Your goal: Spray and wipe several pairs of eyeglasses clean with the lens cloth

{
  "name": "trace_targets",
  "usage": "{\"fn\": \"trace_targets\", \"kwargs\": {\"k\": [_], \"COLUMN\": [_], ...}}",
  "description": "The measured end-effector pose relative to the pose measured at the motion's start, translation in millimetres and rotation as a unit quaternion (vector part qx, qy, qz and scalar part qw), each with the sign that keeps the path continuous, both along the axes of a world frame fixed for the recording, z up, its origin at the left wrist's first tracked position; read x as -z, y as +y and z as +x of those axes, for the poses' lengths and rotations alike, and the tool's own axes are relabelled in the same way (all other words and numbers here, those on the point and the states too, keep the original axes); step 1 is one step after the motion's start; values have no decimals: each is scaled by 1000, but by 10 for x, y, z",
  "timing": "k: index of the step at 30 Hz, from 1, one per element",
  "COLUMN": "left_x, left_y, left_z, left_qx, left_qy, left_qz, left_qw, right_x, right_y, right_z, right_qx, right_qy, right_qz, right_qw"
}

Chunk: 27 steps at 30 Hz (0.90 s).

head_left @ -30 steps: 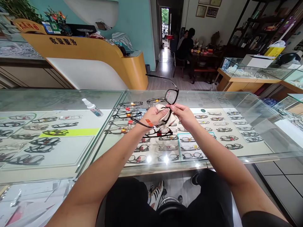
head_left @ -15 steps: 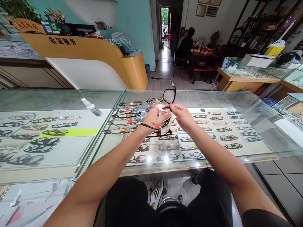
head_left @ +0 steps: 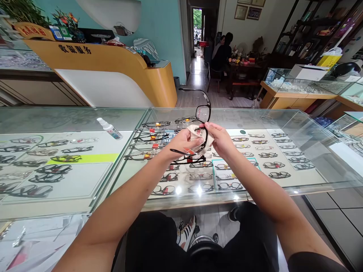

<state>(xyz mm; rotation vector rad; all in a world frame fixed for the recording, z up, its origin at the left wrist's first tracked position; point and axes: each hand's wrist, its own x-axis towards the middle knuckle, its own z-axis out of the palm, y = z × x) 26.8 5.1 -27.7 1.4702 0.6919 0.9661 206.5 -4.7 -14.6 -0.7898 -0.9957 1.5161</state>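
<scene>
The black-framed glasses (head_left: 203,113) are held on end above the glass display counter (head_left: 244,116), one lens above the other. The left hand (head_left: 181,141) is closed on a pale cloth (head_left: 194,131) folded about the lower lens, its thumb laid over the cloth. The right hand (head_left: 221,139) pinches the frame near the bridge between thumb and fingers, with no visible gap. How firmly either hand presses cannot be told.

Risks, as judged:

1. Bending at the bridge. Both holds lie close together; a twist of the left hand against the right pinch could strain the frame.
2. Strain at the hinges. Both side arms are unfolded. The upper one (head_left: 195,90) juts out unsupported; the lower one (head_left: 178,152) lies across the left wrist and could be levered if that wrist turned.
3. Scratching. Grit in the cloth would mark the lens; none can be made out.
4. Dropping. Should the small pinch slip, the glasses could strike the counter top.

The spray bottle (head_left: 110,129) stands well apart to the left, out of the way.
</scene>
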Motion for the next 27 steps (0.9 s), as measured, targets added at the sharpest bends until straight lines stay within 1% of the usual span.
{"fn": "trace_targets", "kwargs": {"k": [4,6,8,10,14,16,19,21,24,26,27], "left_x": [62,65,41,0,-79,-91,-76,-62,-53,-56,-60], "left_y": [-21,-21,-15,-8,-17,-27,-28,-20,-5,2,4], "left_z": [100,130,122,76,-44,-65,-36,3,47,57,55], "left_qx": [-55,-81,-94,-74,13,25,5,-14,-66,-89,-82], "left_qy": [26,29,20,11,17,19,20,39,60,48,40], "left_qz": [-2,11,21,15,-27,-26,-5,5,21,13,-1], "left_qw": [998,996,995,997,999,999,1000,999,996,995,996], "right_x": [14,10,-6,-30,-80,-86,-55,-16,35,43,39], "right_y": [-58,-83,-99,-105,-105,-102,-96,-88,-69,-58,-54], "right_z": [-69,-87,-86,-72,-36,-30,-40,-51,-56,-52,-49], "right_qx": [-3,-9,-9,4,26,27,19,7,-2,2,4], "right_qy": [-7,-8,-6,-2,-12,-13,2,7,-5,-14,-16], "right_qz": [-9,-4,3,13,12,5,4,5,16,22,20], "right_qw": [1000,1000,1000,1000,1000,1000,1000,1000,1000,1000,1000]}}
